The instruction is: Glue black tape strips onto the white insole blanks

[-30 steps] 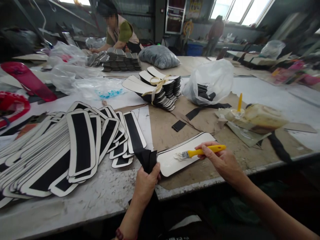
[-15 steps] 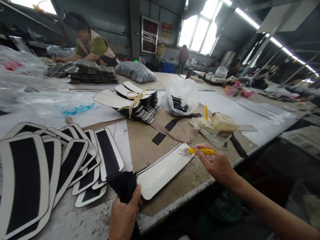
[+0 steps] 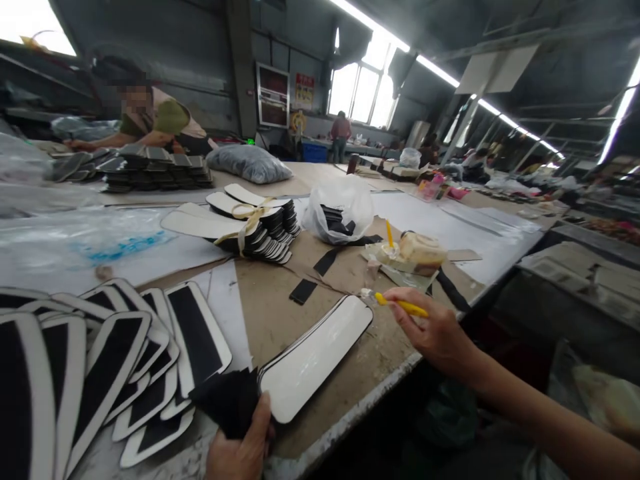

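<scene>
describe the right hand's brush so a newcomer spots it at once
On the big flat brown sheet lies a long glossy white curved panel. Just past its far end, the bare right hand holds the yellow-handled brush with whitish bristles. Unlike the upright yellow stick beyond, this one is hand-held and nearly level.

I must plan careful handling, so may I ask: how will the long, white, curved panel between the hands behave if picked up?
The long, white, curved panel is probably light and bendable, as it looks thin. Its glossy sheen suggests a slick or tacky top. Pieces beneath show as edges along its far side, so they might shift or lift with it.
</scene>
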Demonstrator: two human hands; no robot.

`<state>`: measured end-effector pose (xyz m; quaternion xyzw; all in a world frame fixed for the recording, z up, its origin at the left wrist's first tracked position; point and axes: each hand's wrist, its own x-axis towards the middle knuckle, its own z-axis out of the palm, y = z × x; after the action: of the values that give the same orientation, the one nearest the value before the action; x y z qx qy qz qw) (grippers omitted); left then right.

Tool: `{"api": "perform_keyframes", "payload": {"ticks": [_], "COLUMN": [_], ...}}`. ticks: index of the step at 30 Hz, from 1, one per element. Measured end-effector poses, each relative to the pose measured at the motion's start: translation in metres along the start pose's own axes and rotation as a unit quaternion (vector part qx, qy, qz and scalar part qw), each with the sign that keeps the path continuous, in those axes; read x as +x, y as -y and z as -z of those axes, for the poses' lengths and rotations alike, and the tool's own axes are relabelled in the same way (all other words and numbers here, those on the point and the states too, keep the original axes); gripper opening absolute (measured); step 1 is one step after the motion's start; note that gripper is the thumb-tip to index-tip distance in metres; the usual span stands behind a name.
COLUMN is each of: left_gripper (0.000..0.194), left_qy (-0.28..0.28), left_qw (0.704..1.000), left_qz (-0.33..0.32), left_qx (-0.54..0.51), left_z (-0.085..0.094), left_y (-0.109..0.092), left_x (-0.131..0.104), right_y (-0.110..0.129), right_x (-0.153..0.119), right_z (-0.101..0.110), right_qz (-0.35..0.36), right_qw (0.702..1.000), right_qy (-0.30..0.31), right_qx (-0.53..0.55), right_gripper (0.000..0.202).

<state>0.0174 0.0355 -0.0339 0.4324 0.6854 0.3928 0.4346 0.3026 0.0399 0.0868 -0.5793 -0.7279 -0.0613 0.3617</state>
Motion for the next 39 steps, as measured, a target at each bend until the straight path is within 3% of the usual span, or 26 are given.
{"api": "perform_keyframes", "payload": {"ticks": [3,7,12,14,17,21,25,27,30,34,36,37,39], "left_gripper": [0.052,0.055,0.053,0.052,0.051,0.049,0.038,0.031,0.032,0.036,0.041,0.043,0.047], "left_qy": [0.003,0.005,-0.005,-0.008,0.002,-0.015,0.011,0.051,0.095,0.144,0.166,0.169,0.169], "left_qw": [0.998,0.994,0.992,0.992,0.994,0.994,0.981,0.968,0.966,0.965,0.964,0.965,0.968], "left_qz": [0.065,0.097,0.103,0.098,0.080,0.053,0.038,0.040,0.038,0.015,0.004,0.001,-0.001], "left_qx": [-0.016,-0.049,-0.079,-0.082,-0.080,-0.091,-0.190,-0.241,-0.237,-0.217,-0.208,-0.201,-0.183], "left_z": [-0.002,-0.003,-0.006,-0.007,-0.007,0.002,0.019,0.025,0.028,0.021,0.017,0.016,0.012], "left_y": [-0.001,-0.006,-0.009,-0.010,-0.011,-0.015,-0.025,-0.032,-0.043,-0.054,-0.053,-0.052,-0.045], "left_x": [-0.002,-0.006,-0.007,-0.006,-0.006,-0.014,-0.032,-0.043,-0.059,-0.074,-0.079,-0.080,-0.084], "right_y": [-0.004,-0.009,0.023,0.043,0.063,0.058,0.047,0.054,0.079,0.113,0.120,0.121,0.118], "right_x": [-0.004,-0.014,-0.037,-0.043,-0.042,-0.028,-0.011,-0.004,0.000,-0.007,-0.014,-0.018,-0.027], "right_z": [0.002,-0.010,-0.032,-0.037,-0.036,-0.023,-0.017,-0.022,-0.037,-0.066,-0.074,-0.076,-0.075], "right_qz": [0.007,0.080,0.116,0.078,-0.039,-0.166,-0.193,-0.190,-0.188,-0.206,-0.240,-0.256,-0.281], "right_qw": [1.000,0.996,0.986,0.977,0.949,0.925,0.913,0.900,0.867,0.786,0.736,0.727,0.747], "right_qy": [0.010,0.035,0.099,0.119,0.121,0.091,0.076,0.132,0.266,0.362,0.390,0.387,0.347], "right_qx": [0.006,0.015,0.067,0.159,0.287,0.330,0.350,0.370,0.378,0.457,0.498,0.506,0.493], "right_gripper": [0.016,0.020,0.026,0.025,0.019,0.021,0.031,0.033,0.035,0.028,0.029,0.031,0.037]}}
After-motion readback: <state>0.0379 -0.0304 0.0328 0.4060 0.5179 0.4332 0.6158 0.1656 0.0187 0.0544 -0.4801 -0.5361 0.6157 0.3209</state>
